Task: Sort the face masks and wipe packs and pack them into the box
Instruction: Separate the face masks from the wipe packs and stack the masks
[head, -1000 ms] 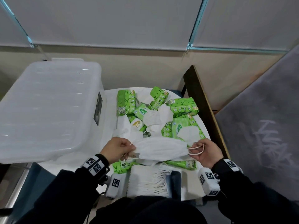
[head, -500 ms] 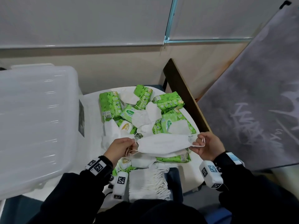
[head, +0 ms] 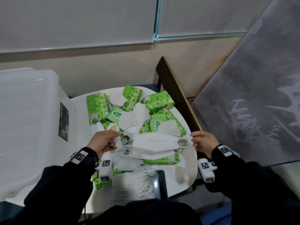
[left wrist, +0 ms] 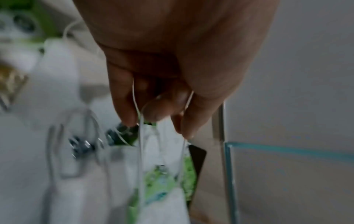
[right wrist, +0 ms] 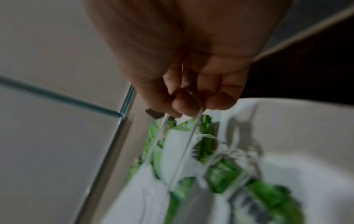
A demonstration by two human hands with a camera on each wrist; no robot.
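A white face mask hangs stretched between my two hands above the pile. My left hand pinches its left ear loop, and my right hand pinches the right ear loop. Beneath and behind it, green wipe packs and loose white masks lie mixed on the small white table. A neat stack of white masks sits at the table's near edge. The clear plastic box stands to the left, its lid on.
A dark wooden board leans along the table's right side. A grey sheet with scrawled marks slopes on the right. The wall stands close behind the table.
Both hands have pulled apart and lifted a little, stretching the mask's ear loops taut. My view has swung to the right, so the box sits further left in it.
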